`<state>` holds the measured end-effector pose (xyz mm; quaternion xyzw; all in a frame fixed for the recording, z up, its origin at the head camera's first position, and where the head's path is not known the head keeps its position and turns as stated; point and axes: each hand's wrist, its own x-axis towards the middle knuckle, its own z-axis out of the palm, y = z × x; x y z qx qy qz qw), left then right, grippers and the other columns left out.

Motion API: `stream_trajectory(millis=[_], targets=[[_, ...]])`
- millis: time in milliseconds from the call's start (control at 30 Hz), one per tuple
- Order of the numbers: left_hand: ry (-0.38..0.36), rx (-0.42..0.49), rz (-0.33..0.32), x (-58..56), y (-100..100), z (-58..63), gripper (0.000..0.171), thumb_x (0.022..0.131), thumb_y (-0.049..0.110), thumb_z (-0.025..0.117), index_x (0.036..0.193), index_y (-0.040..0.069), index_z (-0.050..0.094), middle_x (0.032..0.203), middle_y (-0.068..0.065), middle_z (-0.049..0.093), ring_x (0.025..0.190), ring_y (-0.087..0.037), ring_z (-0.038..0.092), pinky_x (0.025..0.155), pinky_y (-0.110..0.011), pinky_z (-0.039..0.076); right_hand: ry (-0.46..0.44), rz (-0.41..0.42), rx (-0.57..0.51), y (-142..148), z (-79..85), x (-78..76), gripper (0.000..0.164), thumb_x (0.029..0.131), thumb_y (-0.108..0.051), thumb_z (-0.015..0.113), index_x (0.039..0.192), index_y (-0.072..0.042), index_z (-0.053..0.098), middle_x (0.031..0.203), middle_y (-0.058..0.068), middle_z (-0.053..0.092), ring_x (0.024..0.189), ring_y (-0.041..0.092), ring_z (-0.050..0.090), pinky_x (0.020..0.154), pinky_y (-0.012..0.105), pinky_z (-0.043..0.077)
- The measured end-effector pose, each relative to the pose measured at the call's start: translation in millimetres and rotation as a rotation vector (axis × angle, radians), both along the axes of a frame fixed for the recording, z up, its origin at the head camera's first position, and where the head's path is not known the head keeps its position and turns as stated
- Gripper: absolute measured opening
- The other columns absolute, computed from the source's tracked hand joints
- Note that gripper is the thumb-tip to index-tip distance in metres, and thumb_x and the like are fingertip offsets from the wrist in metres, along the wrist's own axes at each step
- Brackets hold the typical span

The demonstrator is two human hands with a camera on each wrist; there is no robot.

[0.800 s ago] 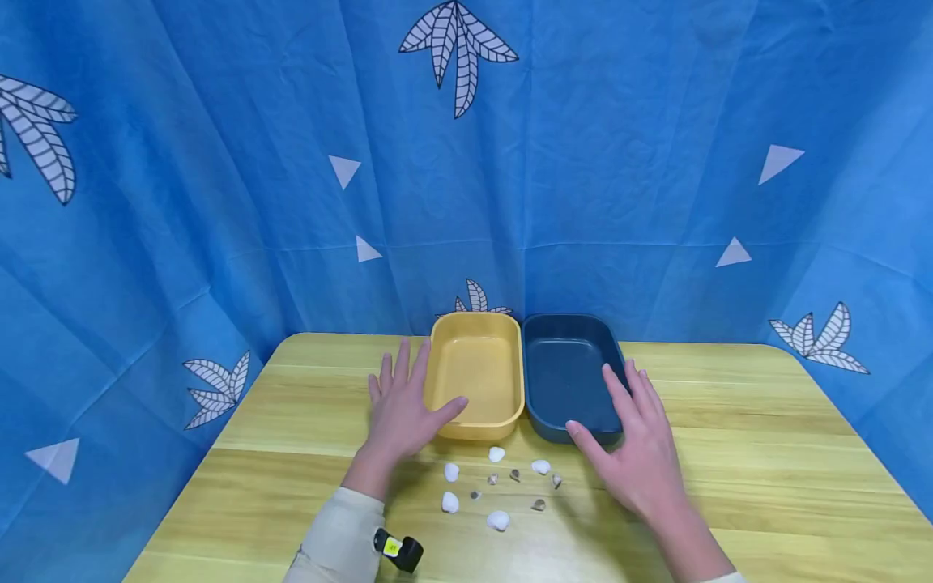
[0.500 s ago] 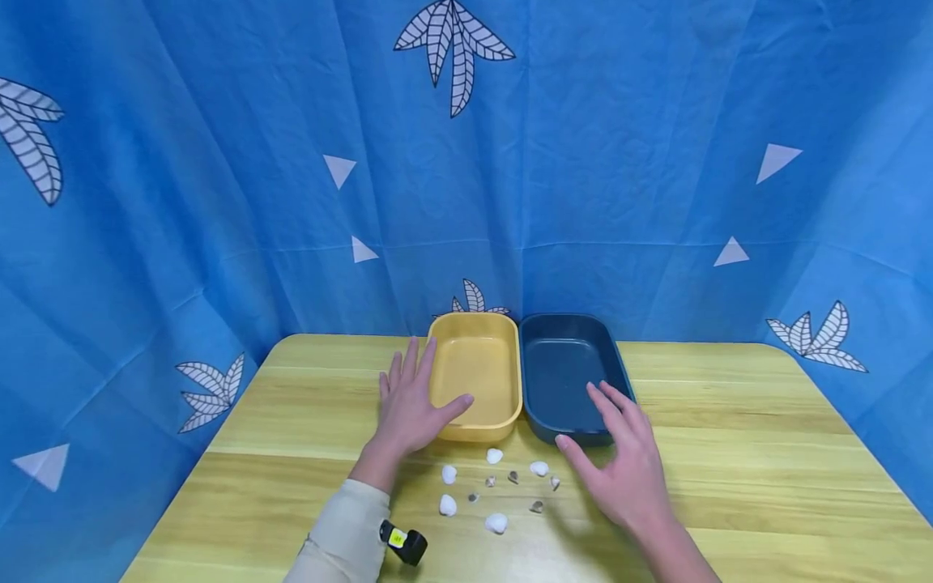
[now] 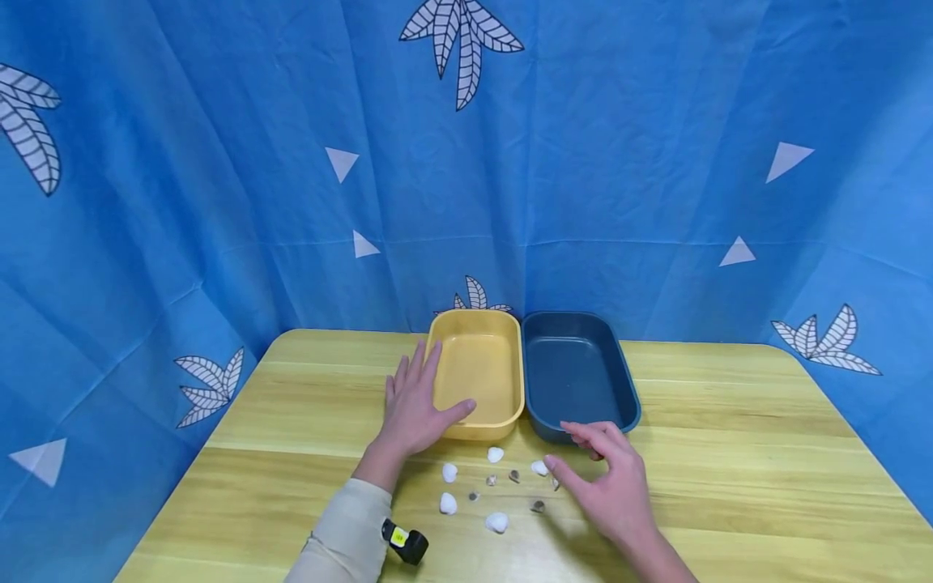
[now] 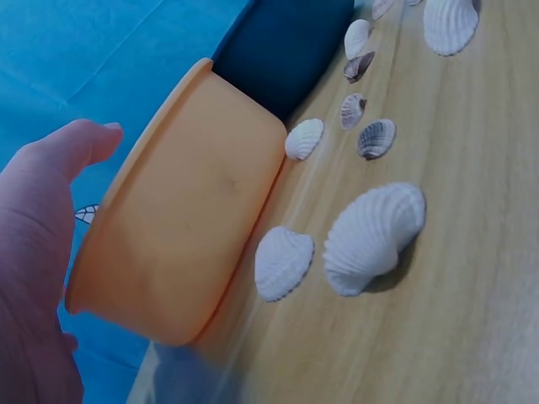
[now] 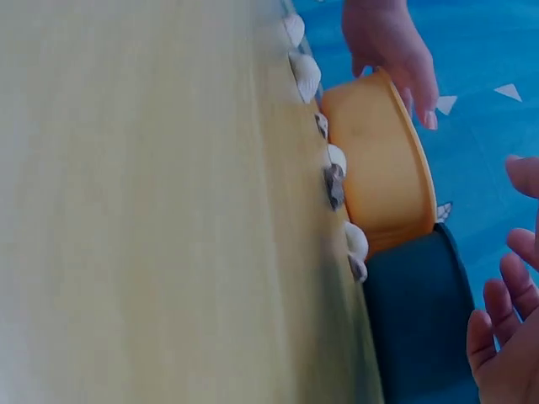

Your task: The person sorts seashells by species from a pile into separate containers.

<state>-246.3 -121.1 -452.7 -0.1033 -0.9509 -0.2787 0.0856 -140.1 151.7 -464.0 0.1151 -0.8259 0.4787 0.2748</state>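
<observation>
My left hand is at the left side of the yellow bin, fingers spread and thumb over its near left corner. Whether it touches the rim I cannot tell. Over the near right part of the dark blue bin and the table in front hovers my right hand, holding nothing, thumb and fingers apart. Close to its thumb tip lie a white seashell and a small brownish shell, the latter partly hidden. Other white seashells and small brown shells lie scattered before the bins.
Both bins stand side by side at the back of the wooden table, with nothing visible inside them. A blue curtain with leaf prints hangs behind. A small black device sits at the left sleeve.
My right hand has come left and nearer, from over the blue bin's right side towards the shells, its fingers bending more. The left hand has shifted slightly right.
</observation>
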Motion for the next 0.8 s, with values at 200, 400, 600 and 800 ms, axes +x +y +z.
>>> stream_trajectory(millis=[200,400,600,800], targets=[[-0.004,0.024,-0.027,1.3,-1,-5.5,0.106,0.081,0.064,0.07,0.162,0.026,0.012,0.167,-0.008,0.008,0.148,-0.043,0.007,0.112,-0.067,0.004,-0.094,0.01,-0.055,-5,-10.1,1.6,0.034,0.07,-0.009,0.092,0.1,-0.011,0.078,0.083,0.001,0.061,0.074,0.022,0.055,0.061,0.03,0.046],[-0.003,0.053,-0.059,1.0,-3,-6.7,0.109,0.08,0.066,0.069,0.162,0.025,0.011,0.167,-0.008,0.007,0.147,-0.045,0.008,0.112,-0.067,0.004,-0.211,0.01,-0.033,-7,-16.4,1.1,0.025,0.073,-0.01,0.09,0.094,-0.012,0.077,0.076,0.001,0.056,0.066,0.015,0.052,0.057,0.025,0.044],[-0.023,0.064,-0.066,-0.5,-6,-9.1,0.114,0.076,0.074,0.066,0.162,0.028,0.007,0.167,-0.004,0.005,0.148,-0.042,0.008,0.113,-0.065,0.003,-0.324,-0.015,0.04,-7,-19.9,-0.7,0.024,0.071,-0.01,0.089,0.091,-0.012,0.076,0.073,-0.002,0.052,0.066,0.013,0.049,0.059,0.026,0.043],[-0.016,0.083,-0.064,-1.6,-7,-14.3,0.117,0.074,0.073,0.07,0.162,0.026,0.009,0.167,-0.006,0.009,0.148,-0.042,0.009,0.113,-0.065,0.005,-0.427,-0.036,0.109,-8,-21.6,-4.4,0.025,0.072,-0.014,0.089,0.093,-0.014,0.077,0.074,-0.003,0.053,0.069,0.013,0.05,0.063,0.028,0.043]])
